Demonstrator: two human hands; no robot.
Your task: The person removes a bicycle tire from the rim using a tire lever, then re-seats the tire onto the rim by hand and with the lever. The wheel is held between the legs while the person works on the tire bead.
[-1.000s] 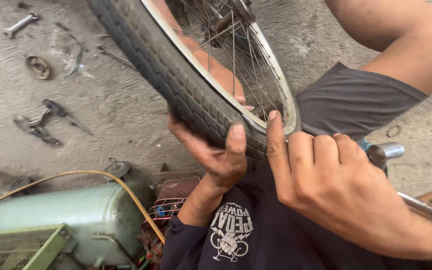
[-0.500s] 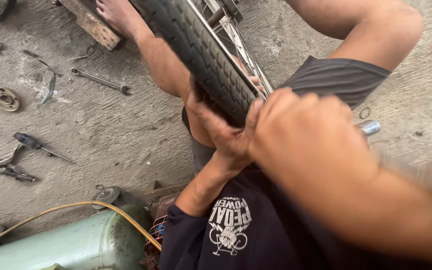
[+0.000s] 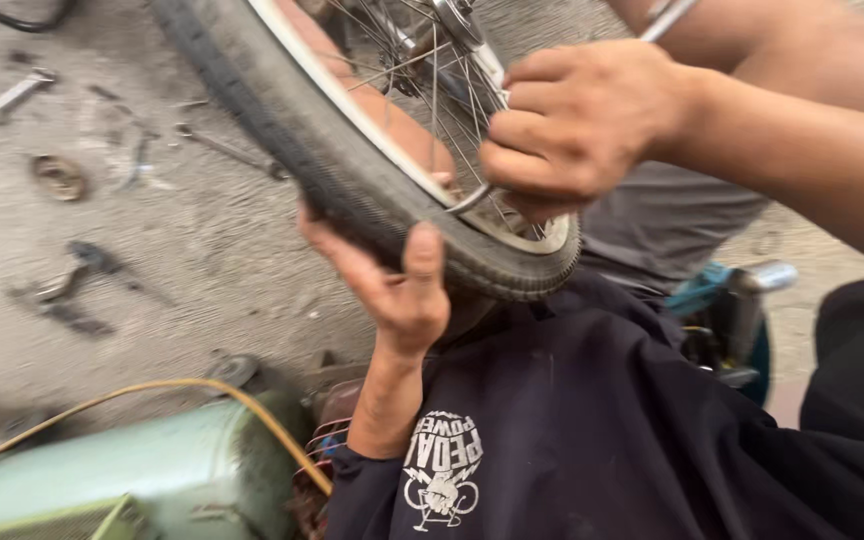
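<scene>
Two hands are set on a bicycle wheel (image 3: pixel 392 190), seen from the head camera.

From the upper left of the frame down to the centre, the black tyre (image 3: pixel 282 150) is stretched, with the silver rim (image 3: pixel 352 120) and spokes (image 3: pixel 432 100) inside it. At the centre, the left hand (image 3: pixel 392 280) is cupped under the tyre, its thumb pressed up against the tread and its fingers wrapped behind. At the upper right, the right hand (image 3: pixel 572 125) is closed in a fist around a thin metal lever (image 3: pixel 472 198) hooked at the rim. A dark shirt (image 3: pixel 592 430) is seen below. A green machine (image 3: pixel 142 480) with a yellow hose (image 3: pixel 152 390) lies at the lower left, and scattered tools (image 3: pixel 72 280) are seen on the concrete floor (image 3: pixel 202 260).
</scene>
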